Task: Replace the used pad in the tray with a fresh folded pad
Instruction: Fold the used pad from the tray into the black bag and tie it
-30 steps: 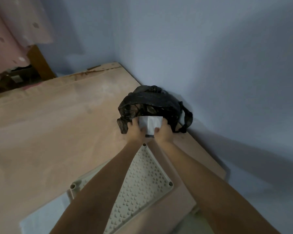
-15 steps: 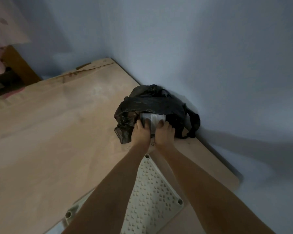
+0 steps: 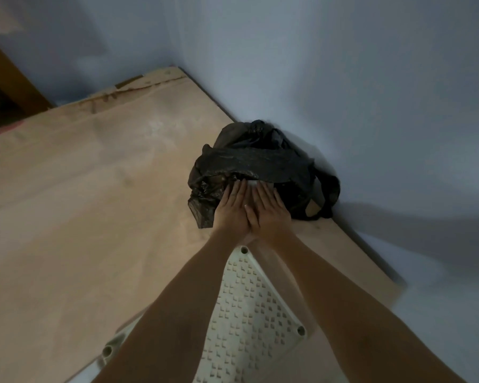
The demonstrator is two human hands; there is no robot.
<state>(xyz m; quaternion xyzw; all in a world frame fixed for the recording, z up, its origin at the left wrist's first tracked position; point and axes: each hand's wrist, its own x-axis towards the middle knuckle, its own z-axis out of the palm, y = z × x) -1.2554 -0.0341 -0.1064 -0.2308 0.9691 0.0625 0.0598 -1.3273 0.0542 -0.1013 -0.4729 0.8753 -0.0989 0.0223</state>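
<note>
A crumpled black plastic bag (image 3: 255, 158) lies on the tan board against the wall. My left hand (image 3: 231, 208) and my right hand (image 3: 271, 211) lie flat side by side at the bag's mouth, fingers stretched out, pressing on a white folded pad (image 3: 252, 184). Only a thin sliver of the pad shows past my fingertips; the rest is hidden under my hands and the bag's rim. A cream perforated tray (image 3: 249, 308) lies beneath my forearms near the bottom of the view.
The tan board (image 3: 94, 203) stretches far to the left and back. Its right edge (image 3: 371, 258) runs along a pale blue wall (image 3: 343, 78). A brown wooden post (image 3: 14, 84) stands at the upper left.
My hands have pushed the white pad forward into the bag. A second ago they gripped it by its sides with much of it showing; now they lie flat over it.
</note>
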